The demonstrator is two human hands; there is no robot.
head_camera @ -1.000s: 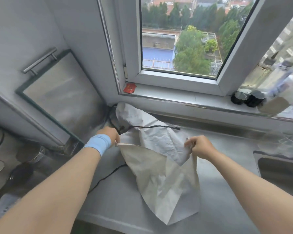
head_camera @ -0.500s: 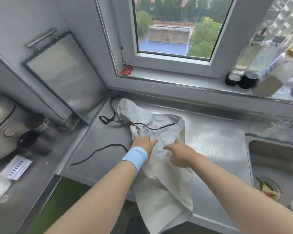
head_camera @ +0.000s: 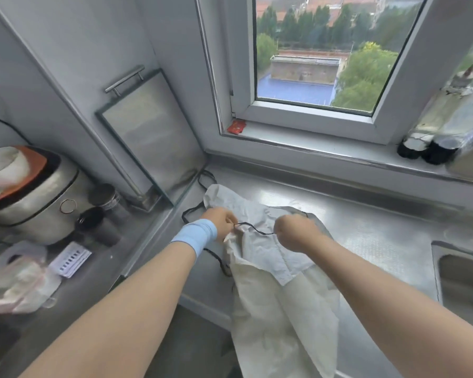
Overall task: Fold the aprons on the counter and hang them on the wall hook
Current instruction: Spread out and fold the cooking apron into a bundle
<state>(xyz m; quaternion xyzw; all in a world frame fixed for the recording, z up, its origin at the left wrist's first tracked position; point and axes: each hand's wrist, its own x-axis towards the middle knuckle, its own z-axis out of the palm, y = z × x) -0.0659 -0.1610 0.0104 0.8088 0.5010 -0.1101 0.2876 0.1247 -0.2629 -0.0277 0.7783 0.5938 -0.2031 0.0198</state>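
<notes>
A crumpled off-white apron (head_camera: pixel 271 282) lies on the steel counter (head_camera: pixel 380 230) below the window, its lower part hanging over the front edge. Thin black straps (head_camera: pixel 202 208) trail from it toward the left corner. My left hand (head_camera: pixel 220 223), with a blue wristband, pinches the apron's edge and a black strap. My right hand (head_camera: pixel 295 233) is curled in a fist on the same strap and the cloth, a short way to the right. No wall hook is in view.
A steel board with a handle (head_camera: pixel 153 137) leans in the left corner. A rice cooker (head_camera: pixel 33 197), dark cups (head_camera: pixel 93 222) and a plastic bag (head_camera: pixel 19 279) sit on the lower left counter. A sink (head_camera: pixel 464 279) is at right; bottles (head_camera: pixel 432 132) stand on the sill.
My hands came together on the apron, then moved apart a little, each now holding the black strap stretched between them. The view has shifted back and left.
</notes>
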